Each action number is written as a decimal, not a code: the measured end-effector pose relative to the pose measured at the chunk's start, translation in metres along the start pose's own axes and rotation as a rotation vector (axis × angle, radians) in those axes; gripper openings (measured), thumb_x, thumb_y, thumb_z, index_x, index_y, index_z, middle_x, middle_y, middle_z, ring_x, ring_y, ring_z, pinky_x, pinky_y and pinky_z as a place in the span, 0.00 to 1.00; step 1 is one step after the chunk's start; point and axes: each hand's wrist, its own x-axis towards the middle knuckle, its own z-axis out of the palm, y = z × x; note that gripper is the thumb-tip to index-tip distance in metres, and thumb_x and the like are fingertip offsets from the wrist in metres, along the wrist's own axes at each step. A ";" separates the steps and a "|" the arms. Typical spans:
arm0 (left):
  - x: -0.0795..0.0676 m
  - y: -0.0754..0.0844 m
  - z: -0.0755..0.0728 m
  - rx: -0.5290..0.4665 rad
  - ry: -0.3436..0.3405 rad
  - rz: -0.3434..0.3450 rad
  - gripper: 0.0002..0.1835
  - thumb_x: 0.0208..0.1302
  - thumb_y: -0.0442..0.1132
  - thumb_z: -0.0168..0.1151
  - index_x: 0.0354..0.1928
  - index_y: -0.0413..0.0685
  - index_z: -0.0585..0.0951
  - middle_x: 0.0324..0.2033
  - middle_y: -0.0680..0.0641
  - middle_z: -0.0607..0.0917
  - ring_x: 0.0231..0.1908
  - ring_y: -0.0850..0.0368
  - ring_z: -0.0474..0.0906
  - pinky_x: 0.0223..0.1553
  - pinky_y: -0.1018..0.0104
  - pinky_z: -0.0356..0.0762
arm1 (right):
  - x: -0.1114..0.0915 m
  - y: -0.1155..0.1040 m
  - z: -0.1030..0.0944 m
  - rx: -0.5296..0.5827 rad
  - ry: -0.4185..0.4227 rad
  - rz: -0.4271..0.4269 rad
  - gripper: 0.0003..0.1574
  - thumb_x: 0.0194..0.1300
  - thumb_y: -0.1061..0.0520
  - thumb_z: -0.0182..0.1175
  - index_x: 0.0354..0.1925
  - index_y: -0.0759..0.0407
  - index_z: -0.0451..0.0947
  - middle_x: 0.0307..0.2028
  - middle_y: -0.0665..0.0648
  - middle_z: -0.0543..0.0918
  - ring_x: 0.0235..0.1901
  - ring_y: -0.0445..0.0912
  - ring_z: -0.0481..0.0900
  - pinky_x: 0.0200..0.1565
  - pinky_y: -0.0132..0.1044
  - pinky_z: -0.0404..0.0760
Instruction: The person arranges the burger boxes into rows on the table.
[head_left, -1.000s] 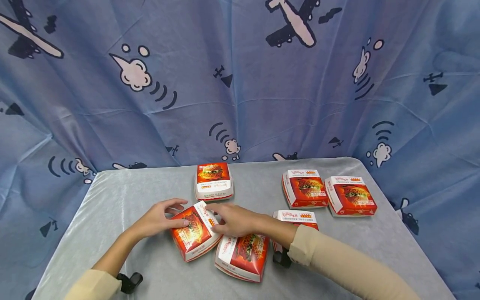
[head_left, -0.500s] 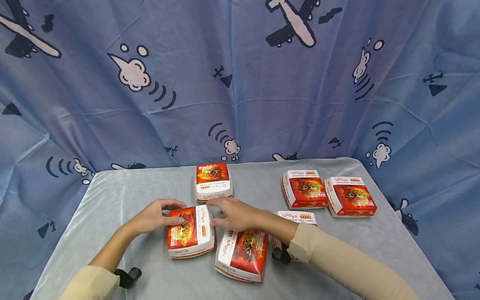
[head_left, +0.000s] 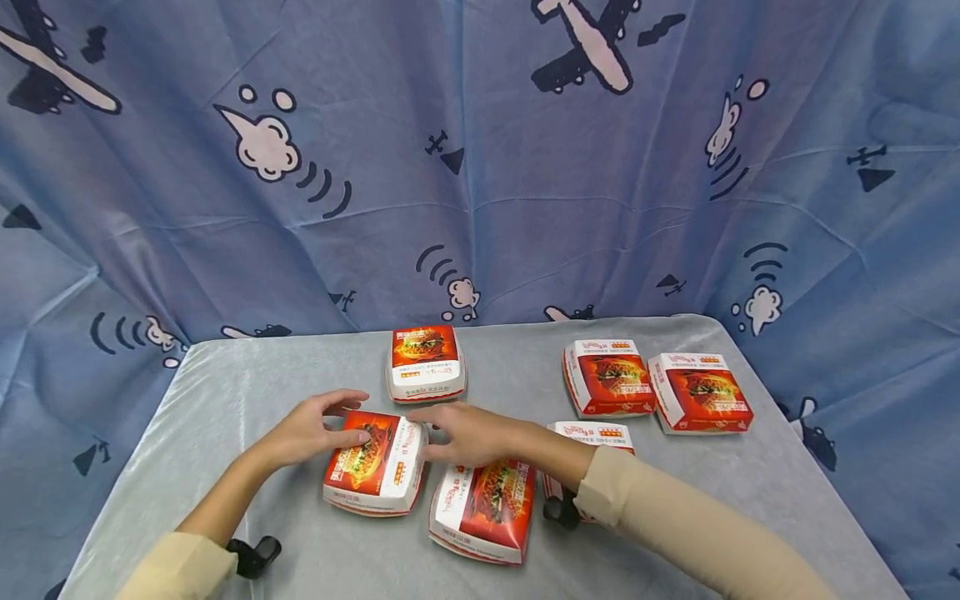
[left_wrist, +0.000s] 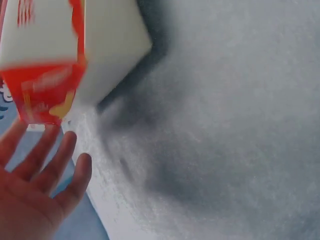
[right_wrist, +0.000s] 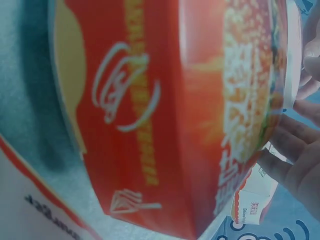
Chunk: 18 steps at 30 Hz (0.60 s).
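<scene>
A red and white hamburger box (head_left: pixel 378 479) lies between both hands in the head view. My left hand (head_left: pixel 307 429) holds its left side, thumb on the lid and fingers round the far corner. In the left wrist view, the fingertips of that left hand (left_wrist: pixel 42 180) meet the box's red end (left_wrist: pixel 47 95). My right hand (head_left: pixel 468 433) pinches the box at its right far corner with thumb and fingers. Beneath the right hand is a second hamburger box (head_left: pixel 495 512), which fills much of the right wrist view, the right hand (right_wrist: pixel 300 160) behind it.
Another hamburger box (head_left: pixel 426 367) sits just beyond the hands. One box (head_left: pixel 592 431) is partly hidden under the right forearm. Two more, a left one (head_left: pixel 609 377) and a right one (head_left: pixel 701 393), stand at the back right. A blue curtain (head_left: pixel 375 167) hangs behind the grey-covered table (head_left: pixel 225 400).
Between the hands, the box has turned clockwise and shifted a little left, its white strip swinging from slanting right to slanting left. The other boxes have stayed put.
</scene>
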 end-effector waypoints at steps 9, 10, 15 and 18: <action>-0.009 0.006 0.006 0.168 0.191 -0.053 0.38 0.57 0.55 0.73 0.64 0.42 0.74 0.54 0.38 0.80 0.48 0.45 0.78 0.44 0.51 0.80 | -0.004 0.001 0.005 0.036 0.008 -0.026 0.33 0.72 0.52 0.60 0.71 0.58 0.66 0.65 0.53 0.74 0.56 0.46 0.77 0.57 0.34 0.75; -0.010 0.008 0.007 0.178 0.205 -0.049 0.35 0.57 0.55 0.73 0.62 0.42 0.76 0.51 0.40 0.81 0.46 0.47 0.78 0.42 0.53 0.80 | -0.004 0.001 0.005 0.033 0.011 -0.025 0.33 0.72 0.52 0.60 0.71 0.58 0.66 0.65 0.53 0.74 0.56 0.46 0.77 0.58 0.35 0.74; -0.011 0.012 0.011 0.198 0.238 -0.031 0.20 0.57 0.51 0.74 0.46 0.47 0.81 0.39 0.49 0.83 0.39 0.54 0.78 0.38 0.61 0.77 | -0.005 0.001 0.004 0.021 0.015 -0.028 0.32 0.72 0.52 0.59 0.70 0.58 0.68 0.64 0.53 0.75 0.56 0.46 0.76 0.58 0.35 0.74; -0.011 0.013 0.012 0.201 0.241 -0.020 0.16 0.58 0.48 0.74 0.43 0.48 0.83 0.37 0.51 0.84 0.38 0.56 0.79 0.38 0.62 0.77 | -0.005 0.000 0.004 0.020 0.009 -0.030 0.31 0.72 0.52 0.59 0.69 0.57 0.68 0.64 0.52 0.74 0.55 0.45 0.77 0.58 0.35 0.74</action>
